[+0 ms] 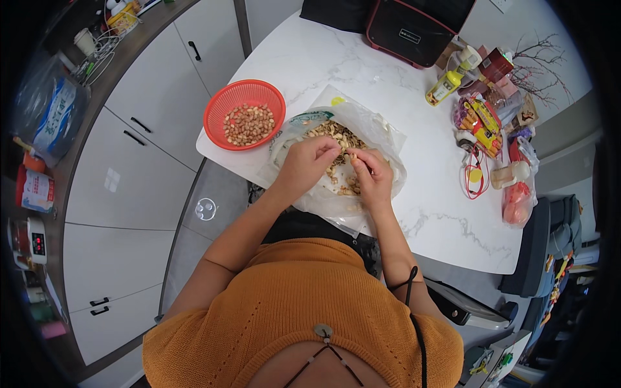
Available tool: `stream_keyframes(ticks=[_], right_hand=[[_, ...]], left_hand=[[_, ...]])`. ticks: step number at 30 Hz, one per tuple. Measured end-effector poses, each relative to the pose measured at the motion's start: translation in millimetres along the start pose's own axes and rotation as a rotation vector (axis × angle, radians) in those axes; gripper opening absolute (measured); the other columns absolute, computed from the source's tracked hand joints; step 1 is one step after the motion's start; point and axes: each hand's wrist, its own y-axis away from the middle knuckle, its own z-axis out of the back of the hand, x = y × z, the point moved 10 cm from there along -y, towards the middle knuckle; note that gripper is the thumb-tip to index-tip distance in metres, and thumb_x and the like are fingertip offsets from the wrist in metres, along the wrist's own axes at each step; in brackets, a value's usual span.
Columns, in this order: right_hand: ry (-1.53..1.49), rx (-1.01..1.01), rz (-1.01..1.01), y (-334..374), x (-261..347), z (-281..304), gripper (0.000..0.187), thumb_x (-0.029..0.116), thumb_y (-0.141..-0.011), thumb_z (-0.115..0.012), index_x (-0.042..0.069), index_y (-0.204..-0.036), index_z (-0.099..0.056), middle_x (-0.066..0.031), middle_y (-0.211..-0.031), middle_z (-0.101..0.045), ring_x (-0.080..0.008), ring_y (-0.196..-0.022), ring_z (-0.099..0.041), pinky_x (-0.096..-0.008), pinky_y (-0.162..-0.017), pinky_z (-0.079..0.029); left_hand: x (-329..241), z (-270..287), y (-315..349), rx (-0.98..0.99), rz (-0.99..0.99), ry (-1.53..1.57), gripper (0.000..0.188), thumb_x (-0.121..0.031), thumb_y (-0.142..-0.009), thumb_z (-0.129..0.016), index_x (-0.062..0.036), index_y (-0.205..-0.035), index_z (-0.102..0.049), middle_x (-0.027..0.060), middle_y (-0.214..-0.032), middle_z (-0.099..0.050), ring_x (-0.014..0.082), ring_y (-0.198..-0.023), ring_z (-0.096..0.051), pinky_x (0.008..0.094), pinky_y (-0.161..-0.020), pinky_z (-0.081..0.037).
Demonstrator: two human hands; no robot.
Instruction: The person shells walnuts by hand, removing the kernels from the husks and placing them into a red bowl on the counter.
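Note:
Above an opened white plastic bag (304, 126), my left hand (307, 167) and my right hand (374, 180) come close together, fingertips nearly touching. Between the thumb and fingers of my right hand is a small tan peanut (353, 156). The fingers of my left hand are pinched; what sits between them, if anything, is too small to make out. Beneath both hands, broken peanut shells (343, 134) lie heaped in the bag. To the left stands a red plastic basket (209, 116) holding shelled peanuts (249, 125) with reddish skins.
The white marbled table (440, 194) bears a black and red appliance (414, 32) at the back. On its right are a yellow bottle (446, 85), snack packets (480, 123), a red cord (477, 178) and a bag of fruit (519, 204). White cabinets (123, 187) stand left.

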Motion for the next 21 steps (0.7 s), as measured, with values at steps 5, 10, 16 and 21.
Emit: stream_keyframes(ticks=[5, 10, 16, 21], right_hand=[[0.049, -0.032, 0.078, -1.9, 13.2, 2.9, 0.019, 0.005, -0.076, -0.063, 0.005, -0.095, -0.067, -0.0076, -0.082, -0.059, -0.018, -0.075, -0.055, -0.0248, -0.066, -0.044], [0.071, -0.044, 0.107, -1.9, 15.7, 2.8, 0.02, 0.004, -0.075, -0.064, 0.007, -0.095, -0.067, -0.0074, -0.08, -0.059, -0.0177, -0.075, -0.057, -0.0247, -0.065, -0.045], [0.057, -0.021, 0.084, -3.5, 18.4, 0.5, 0.022, 0.001, -0.074, -0.064, 0.007, -0.095, -0.068, -0.0075, -0.08, -0.06, -0.0171, -0.074, -0.058, -0.0238, -0.065, -0.045], [0.024, -0.004, 0.064, -4.1, 14.6, -1.3, 0.023, 0.0, -0.074, -0.064, 0.008, -0.096, -0.068, -0.0068, -0.08, -0.06, -0.0155, -0.074, -0.057, -0.0234, -0.064, -0.045]], left_hand=[[24.6, -25.5, -0.1, 0.219, 0.244, 0.374, 0.016, -0.014, -0.085, -0.057, 0.0004, -0.091, -0.061, 0.0024, -0.076, -0.06, 0.0058, -0.059, -0.053, 0.0179, -0.045, -0.043], [35.5, -37.4, 2.6, 0.264, 0.305, 0.492, 0.015, -0.015, -0.085, -0.057, -0.0005, -0.089, -0.06, 0.0026, -0.077, -0.06, 0.0046, -0.057, -0.051, 0.0177, -0.045, -0.042], [40.9, -41.2, 3.9, 0.266, 0.328, 0.532, 0.016, -0.014, -0.087, -0.054, -0.0004, -0.089, -0.06, 0.003, -0.078, -0.061, 0.0046, -0.058, -0.051, 0.0178, -0.045, -0.043], [47.6, -43.4, 4.1, 0.268, 0.348, 0.546, 0.018, -0.015, -0.088, -0.051, -0.0002, -0.089, -0.06, 0.0031, -0.078, -0.06, 0.0056, -0.06, -0.053, 0.0196, -0.05, -0.047]])
